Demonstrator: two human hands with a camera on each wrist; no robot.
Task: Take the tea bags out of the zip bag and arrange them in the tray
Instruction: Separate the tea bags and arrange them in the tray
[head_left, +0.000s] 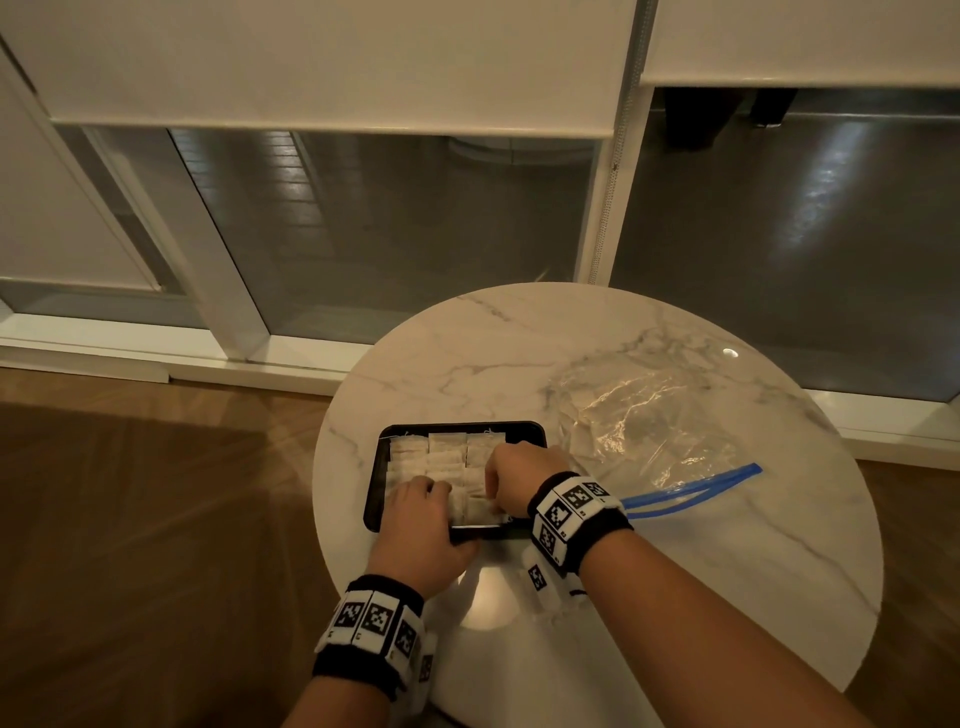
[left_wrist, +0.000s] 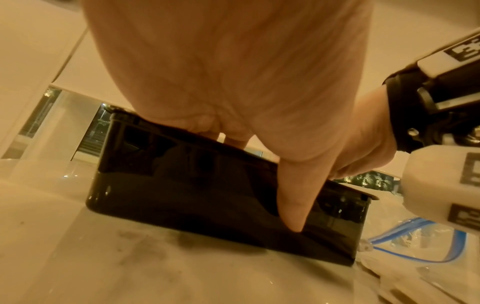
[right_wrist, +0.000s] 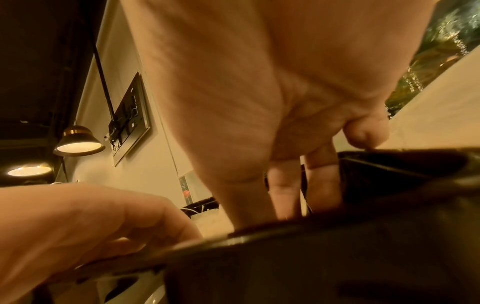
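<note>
Both hands work inside the black tray (head_left: 374, 499) on the round marble counter (head_left: 727, 561).

The tea bags (head_left: 447, 452) lie in rows filling the tray; their near rows are hidden under the hands. The left hand (head_left: 421, 525) reaches over the near rim, fingers bent down into the tray; in the left wrist view its thumb (left_wrist: 293, 205) lies against the outer wall, while the fingertips are hidden behind the rim, so what they grasp cannot be told. The right hand (head_left: 519, 478) has curled fingers (right_wrist: 322, 176) dipping among the tea bags at the right side; their tips are hidden by the rim, so a grasp cannot be confirmed. The clear zip bag (head_left: 649, 421) lies flat to the right of the tray, with its blue zip strip (head_left: 691, 488) partly covered by the right wrist; its contents are hard to make out.
</note>
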